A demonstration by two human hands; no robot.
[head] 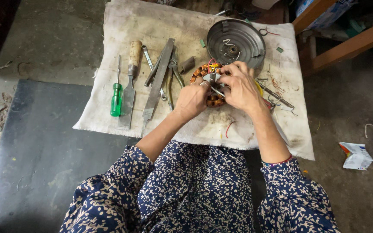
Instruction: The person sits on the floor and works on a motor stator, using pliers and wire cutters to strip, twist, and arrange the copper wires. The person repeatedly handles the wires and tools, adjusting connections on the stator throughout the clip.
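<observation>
Both hands' fingers [203,84] clenched on copper-wound stator [208,86], stator between them.

Green-handled screwdriver [116,99], wooden-handled chisel [130,84], flat file [157,80] on cloth [126,26]; round metal cover [235,42]; possibly crumpled packet [356,155] on floor.

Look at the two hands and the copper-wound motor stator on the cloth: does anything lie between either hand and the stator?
Nothing visible does. The left hand and the right hand both already rest on the stator, fingers over its windings. The file and pliers lie off to the left, and the round metal cover sits behind.
</observation>
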